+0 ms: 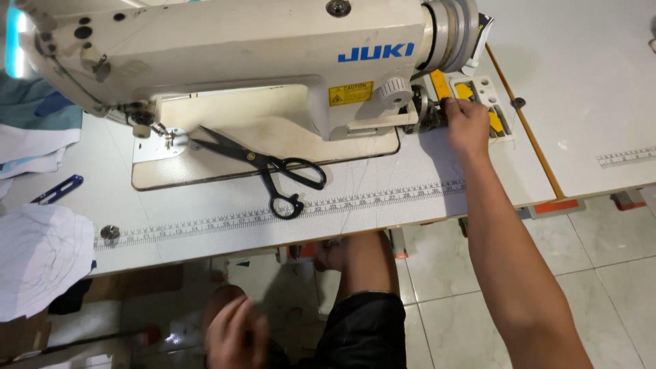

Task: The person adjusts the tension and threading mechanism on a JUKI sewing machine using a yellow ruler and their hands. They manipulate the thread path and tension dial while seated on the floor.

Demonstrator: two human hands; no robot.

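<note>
The person's right hand reaches far across the white table to the right end of the cream sewing machine, where its fingers close around a small part at the machine's side, just below the handwheel and beside the yellow-and-white tray; the fingertips are hidden behind the knuckles, so how tightly they pinch, and exactly what they have hold of, cannot be told. The left hand hangs low under the table edge near the person's lap, blurred, its fingers loosely curled, and whether it holds anything cannot be told. Black scissors lie open on the machine bed, their handles toward the near side over the printed ruler strip, well apart from both hands. A heap of white cloth sits at the near left, with a blue-handled snipper just beyond it. To do this adjustment well, the person would likely do best to keep the wrist steady against the table top, work the small part with the fingertips only, and keep the forearm clear of the handwheel. Keeping the foot off the pedal while the fingers are at the machine's side seems wise, and the scissors are best left where they lie, away from the needle.
</note>
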